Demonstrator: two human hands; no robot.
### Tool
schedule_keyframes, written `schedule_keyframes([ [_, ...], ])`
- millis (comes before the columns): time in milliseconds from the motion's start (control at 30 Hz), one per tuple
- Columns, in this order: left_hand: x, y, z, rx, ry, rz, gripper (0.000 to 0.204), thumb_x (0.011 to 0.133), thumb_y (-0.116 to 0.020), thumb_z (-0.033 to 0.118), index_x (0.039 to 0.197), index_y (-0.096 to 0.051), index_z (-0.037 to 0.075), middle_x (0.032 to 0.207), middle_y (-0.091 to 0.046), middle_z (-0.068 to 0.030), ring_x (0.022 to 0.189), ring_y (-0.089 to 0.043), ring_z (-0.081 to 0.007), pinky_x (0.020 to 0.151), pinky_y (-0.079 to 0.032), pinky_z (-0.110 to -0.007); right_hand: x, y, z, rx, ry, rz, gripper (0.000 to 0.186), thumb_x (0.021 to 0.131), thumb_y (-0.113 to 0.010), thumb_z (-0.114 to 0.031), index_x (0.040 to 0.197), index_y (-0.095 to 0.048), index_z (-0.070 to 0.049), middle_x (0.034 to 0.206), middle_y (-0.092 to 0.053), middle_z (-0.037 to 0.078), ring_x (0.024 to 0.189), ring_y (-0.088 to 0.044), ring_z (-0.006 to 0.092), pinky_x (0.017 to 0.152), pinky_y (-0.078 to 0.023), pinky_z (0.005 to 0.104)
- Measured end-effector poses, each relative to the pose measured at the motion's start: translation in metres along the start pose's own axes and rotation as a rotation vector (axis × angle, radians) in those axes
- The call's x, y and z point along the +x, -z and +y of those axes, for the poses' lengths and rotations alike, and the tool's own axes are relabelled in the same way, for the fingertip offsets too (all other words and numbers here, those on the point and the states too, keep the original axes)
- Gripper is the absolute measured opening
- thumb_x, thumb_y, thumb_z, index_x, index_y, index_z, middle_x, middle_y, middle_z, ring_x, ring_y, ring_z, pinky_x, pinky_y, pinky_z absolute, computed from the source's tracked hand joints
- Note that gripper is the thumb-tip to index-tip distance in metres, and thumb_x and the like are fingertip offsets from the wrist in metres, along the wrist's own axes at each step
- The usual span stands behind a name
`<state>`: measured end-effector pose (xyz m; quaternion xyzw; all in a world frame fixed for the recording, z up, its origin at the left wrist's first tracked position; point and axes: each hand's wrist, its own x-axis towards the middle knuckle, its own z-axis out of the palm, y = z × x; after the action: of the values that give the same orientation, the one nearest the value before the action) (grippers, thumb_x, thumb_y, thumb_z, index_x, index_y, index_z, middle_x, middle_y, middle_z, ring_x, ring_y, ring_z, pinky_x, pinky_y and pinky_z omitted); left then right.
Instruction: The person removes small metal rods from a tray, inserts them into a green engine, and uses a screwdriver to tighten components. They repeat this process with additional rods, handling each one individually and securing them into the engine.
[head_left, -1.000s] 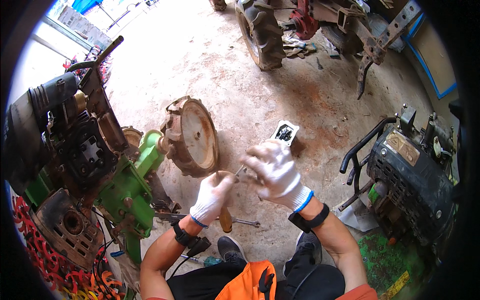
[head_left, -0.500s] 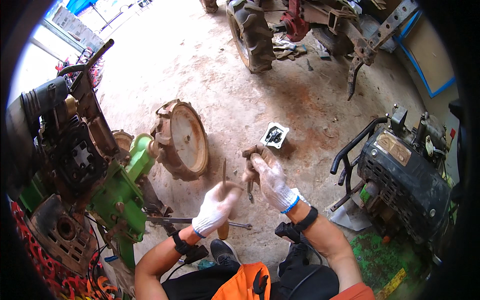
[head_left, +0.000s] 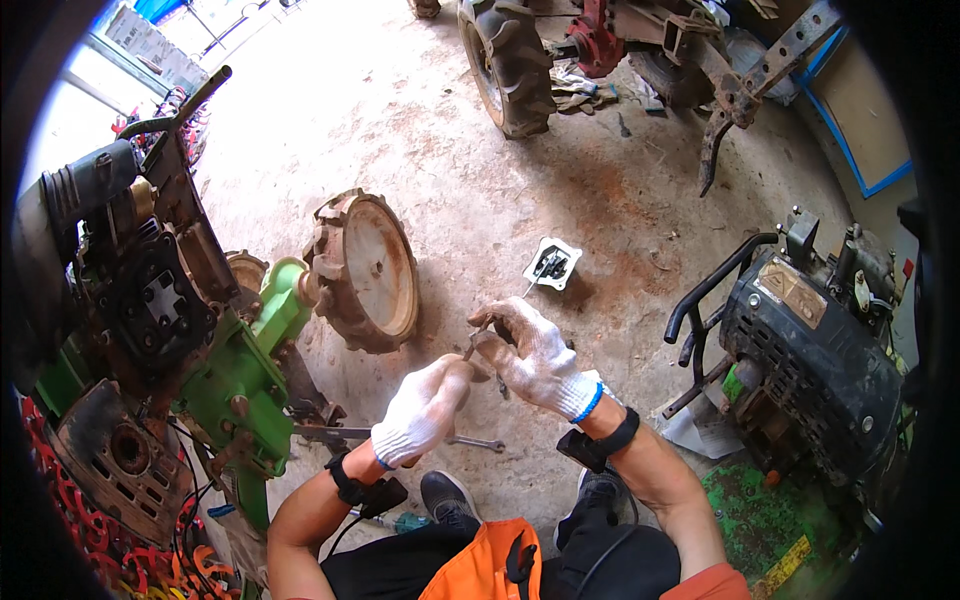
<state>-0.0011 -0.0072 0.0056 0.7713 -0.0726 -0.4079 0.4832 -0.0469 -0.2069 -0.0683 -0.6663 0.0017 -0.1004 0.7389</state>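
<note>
My left hand point(head_left: 425, 400), in a white knit glove, is closed around a narrow-bladed tool point(head_left: 469, 352). Only its brown blade tip shows clearly above the fingers. Close beside it, my gloved right hand point(head_left: 530, 350) pinches a small dark metal part point(head_left: 485, 327), mostly hidden by the fingers; its kind I cannot make out. The blade tip is at or near this part. Both gloves are stained at the fingertips. Beyond the right hand, a white square-rimmed container point(head_left: 553, 264) with dark small pieces inside stands on the concrete floor.
A green machine point(head_left: 235, 400) with a lugged wheel point(head_left: 365, 270) stands at the left. At the right is a black engine point(head_left: 810, 350) with a tubular guard. A wrench point(head_left: 478, 443) lies near my feet. Another tractor wheel point(head_left: 505, 70) is at the far side.
My left hand has tilted, so the upright blade now leans toward the right hand. My right hand has turned and opened its grip outline slightly, and the hands are closer together.
</note>
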Motion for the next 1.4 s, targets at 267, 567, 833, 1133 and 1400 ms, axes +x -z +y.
schedule_keyframes([
  [267,0.003,-0.005,-0.002,0.016,-0.033,0.027,0.037,0.117,-0.053,0.030,0.122,-0.077,0.002,0.076,-0.054,0.0017,0.063,-0.051,-0.0086,0.053,-0.044,-0.028,-0.003,-0.006,0.013,0.000,-0.115,0.026,0.021,0.111,-0.073,-0.014,0.127,-0.070,-0.001,0.115,-0.074,0.007,0.107,-0.072,0.0144,0.095,-0.060,0.0318],
  [567,-0.001,-0.006,-0.007,-0.224,-0.018,0.011,0.039,0.119,-0.052,0.033,0.117,-0.074,0.001,0.079,-0.057,0.0017,0.061,-0.053,-0.0071,0.052,-0.044,-0.028,-0.003,-0.001,0.017,-0.165,-0.236,0.077,0.026,0.106,-0.075,-0.018,0.124,-0.073,0.000,0.113,-0.077,0.018,0.106,-0.075,0.0272,0.094,-0.060,0.0397],
  [833,0.020,0.007,-0.009,-0.023,-0.040,0.164,0.031,0.116,-0.061,0.030,0.121,-0.075,0.003,0.089,-0.071,-0.0022,0.062,-0.062,-0.0078,0.054,-0.050,-0.027,-0.001,-0.003,-0.004,-0.723,0.190,-0.195,0.033,0.100,-0.073,-0.020,0.130,-0.072,-0.005,0.104,-0.075,0.018,0.098,-0.074,0.0424,0.087,-0.060,0.0504],
  [1133,0.029,0.019,-0.029,0.361,-0.204,0.041,0.030,0.110,-0.067,0.023,0.123,-0.076,-0.002,0.097,-0.082,-0.0214,0.087,-0.077,-0.0194,0.081,-0.060,-0.037,-0.004,0.003,0.011,-0.609,0.067,-0.403,0.040,0.102,-0.076,-0.028,0.137,-0.069,-0.010,0.103,-0.075,0.018,0.097,-0.075,0.0412,0.086,-0.061,0.0508],
  [1400,0.021,0.021,-0.034,0.263,-0.190,0.001,0.023,0.114,-0.065,0.021,0.106,-0.073,0.001,0.079,-0.065,-0.0008,0.063,-0.055,-0.0059,0.057,-0.047,-0.029,0.004,0.035,0.026,-0.743,0.171,-0.555,0.023,0.106,-0.071,-0.040,0.107,-0.075,-0.018,0.090,-0.072,0.013,0.083,-0.074,0.0362,0.073,-0.061,0.0457],
])
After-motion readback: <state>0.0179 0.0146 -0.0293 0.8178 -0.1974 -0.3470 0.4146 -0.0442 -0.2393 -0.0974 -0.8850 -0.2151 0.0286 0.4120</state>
